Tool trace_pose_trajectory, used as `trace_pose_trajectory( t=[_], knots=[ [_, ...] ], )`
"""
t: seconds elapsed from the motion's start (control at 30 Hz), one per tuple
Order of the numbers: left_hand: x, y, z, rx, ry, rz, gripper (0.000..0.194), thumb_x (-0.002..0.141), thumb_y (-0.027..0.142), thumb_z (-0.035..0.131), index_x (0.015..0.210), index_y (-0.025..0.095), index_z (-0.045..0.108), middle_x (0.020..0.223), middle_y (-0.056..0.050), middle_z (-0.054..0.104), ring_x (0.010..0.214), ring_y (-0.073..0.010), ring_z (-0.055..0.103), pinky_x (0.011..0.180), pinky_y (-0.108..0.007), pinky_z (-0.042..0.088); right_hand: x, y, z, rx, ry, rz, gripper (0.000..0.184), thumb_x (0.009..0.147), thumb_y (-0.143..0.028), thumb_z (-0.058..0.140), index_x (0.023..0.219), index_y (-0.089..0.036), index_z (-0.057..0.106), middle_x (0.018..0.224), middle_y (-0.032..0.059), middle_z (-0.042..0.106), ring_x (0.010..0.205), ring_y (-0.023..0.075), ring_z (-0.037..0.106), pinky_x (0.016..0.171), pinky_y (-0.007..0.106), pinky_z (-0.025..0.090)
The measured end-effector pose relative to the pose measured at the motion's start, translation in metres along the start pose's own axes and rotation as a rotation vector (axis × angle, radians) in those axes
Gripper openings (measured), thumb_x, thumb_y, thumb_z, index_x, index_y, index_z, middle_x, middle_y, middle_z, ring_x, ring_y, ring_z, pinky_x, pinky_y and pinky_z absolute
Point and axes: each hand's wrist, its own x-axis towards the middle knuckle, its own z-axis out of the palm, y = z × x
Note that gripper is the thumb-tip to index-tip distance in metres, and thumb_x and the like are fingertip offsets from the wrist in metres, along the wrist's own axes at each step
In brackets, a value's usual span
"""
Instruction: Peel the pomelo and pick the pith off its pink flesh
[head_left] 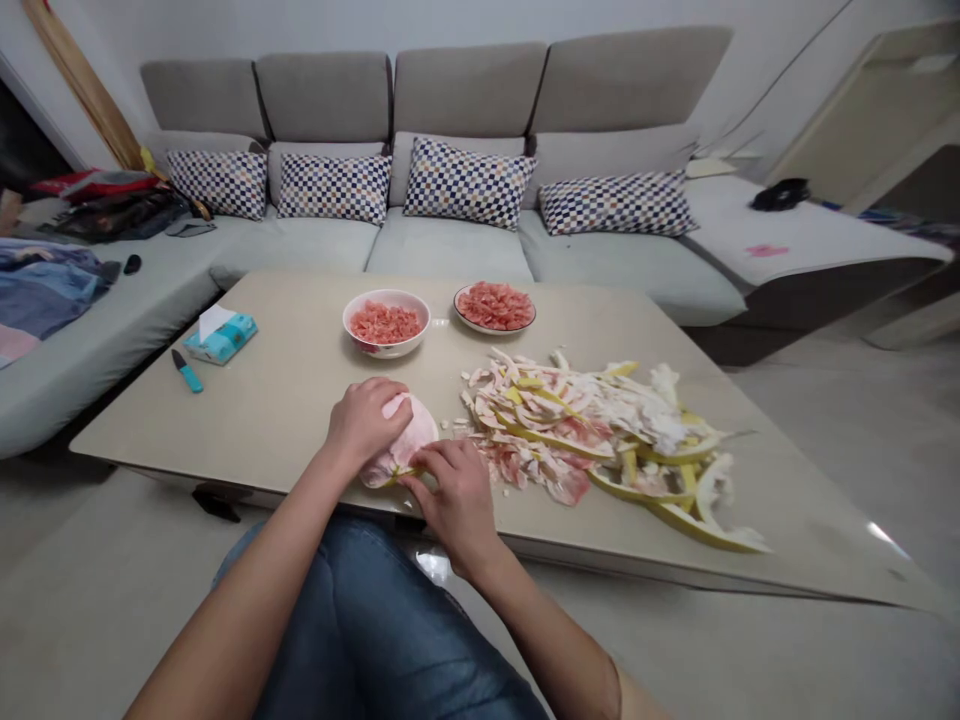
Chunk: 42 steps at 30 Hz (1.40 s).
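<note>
Fruit [417,434] rounded, pithy, under left hand [370,422]; rinds [709,532] curved.

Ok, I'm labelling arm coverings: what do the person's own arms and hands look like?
The left hand and right hand are ungloved, no watch or bracelet visible. The forearms are bare; what looks like a beige sleeve begins near the right elbow, none shows on the left.
</note>
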Motion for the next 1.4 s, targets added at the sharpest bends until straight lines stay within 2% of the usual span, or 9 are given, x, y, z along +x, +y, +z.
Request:
trace_pose_trajectory(
  t=[0.2,0.33,0.47,0.7,0.87,0.97,1.1,1.27,1.4],
  knots=[
    [-0.002,-0.001,0.001,0.002,0.022,-0.016,0.031,0.088,0.036,0.049,0.110,0.028,0.070,0.122,0.001,0.068,0.112,-0.0220,0.061,0.103,-0.035,0.045,-0.006,0.013,-0.002,-0.045,0.036,0.034,0.022,0.081,-0.033,0.076,0.094,-0.019,0.066,0.091,0.0066,0.068,0.088,0.0240,0.056,0.079,0.036,0.040],
    [-0.003,-0.002,0.003,-0.002,0.047,-0.037,0.031,0.088,0.035,0.049,0.109,0.028,0.070,0.121,0.000,0.069,0.112,-0.0216,0.061,0.104,-0.035,0.044,-0.007,0.010,-0.001,-0.020,0.057,0.028,0.025,0.078,-0.033,0.079,0.096,-0.019,0.067,0.094,0.0065,0.069,0.090,0.0245,0.055,0.082,0.037,0.040],
    [-0.005,0.000,0.005,0.001,0.071,-0.041,0.030,0.087,0.034,0.050,0.109,0.027,0.070,0.121,0.000,0.069,0.112,-0.0218,0.061,0.105,-0.035,0.043,-0.002,0.003,0.001,-0.016,0.069,0.052,0.018,0.079,-0.030,0.078,0.088,-0.019,0.067,0.089,0.0052,0.069,0.088,0.0240,0.054,0.081,0.036,0.039],
    [-0.007,-0.003,0.004,-0.005,0.063,-0.024,0.031,0.087,0.031,0.050,0.110,0.026,0.070,0.121,-0.001,0.068,0.113,-0.0213,0.060,0.106,-0.035,0.043,0.004,0.002,-0.002,-0.098,-0.068,-0.040,0.016,0.082,-0.025,0.072,0.073,-0.018,0.062,0.073,0.0051,0.064,0.074,0.0214,0.049,0.069,0.033,0.035],
    [-0.008,-0.006,0.003,-0.008,0.076,-0.017,0.032,0.087,0.031,0.048,0.111,0.025,0.070,0.121,-0.002,0.068,0.113,-0.0208,0.060,0.106,-0.035,0.043,-0.003,0.002,-0.003,-0.119,-0.026,-0.080,0.016,0.085,-0.032,0.071,0.083,-0.017,0.065,0.083,0.0068,0.067,0.079,0.0225,0.050,0.072,0.034,0.035],
    [-0.008,-0.005,0.003,-0.016,0.079,-0.027,0.032,0.088,0.032,0.048,0.110,0.025,0.070,0.121,-0.002,0.068,0.113,-0.0206,0.060,0.106,-0.034,0.043,-0.006,0.000,0.000,-0.101,-0.003,-0.076,0.011,0.085,-0.028,0.071,0.090,-0.019,0.066,0.089,0.0064,0.068,0.083,0.0234,0.051,0.074,0.035,0.036],
    [-0.006,-0.005,0.003,-0.022,0.076,-0.034,0.032,0.087,0.031,0.049,0.110,0.026,0.070,0.121,-0.001,0.069,0.113,-0.0207,0.060,0.106,-0.035,0.043,-0.004,-0.003,0.004,-0.027,-0.028,-0.029,0.005,0.085,-0.021,0.069,0.087,-0.019,0.065,0.086,0.0061,0.068,0.080,0.0220,0.052,0.074,0.035,0.038],
    [-0.005,-0.004,0.004,-0.006,0.070,-0.030,0.031,0.087,0.032,0.050,0.109,0.026,0.071,0.121,-0.001,0.069,0.113,-0.0209,0.060,0.106,-0.035,0.043,0.000,-0.004,0.002,0.000,-0.096,-0.011,0.008,0.081,-0.016,0.070,0.079,-0.018,0.063,0.082,0.0056,0.066,0.078,0.0216,0.051,0.071,0.033,0.038],
    [-0.005,-0.004,0.004,0.001,0.069,-0.041,0.032,0.087,0.032,0.049,0.110,0.026,0.070,0.121,-0.001,0.068,0.113,-0.0206,0.060,0.106,-0.034,0.043,-0.006,-0.006,0.002,0.035,-0.049,0.019,0.007,0.082,-0.019,0.070,0.084,-0.019,0.064,0.084,0.0048,0.067,0.079,0.0210,0.052,0.073,0.033,0.038]
  ],
)
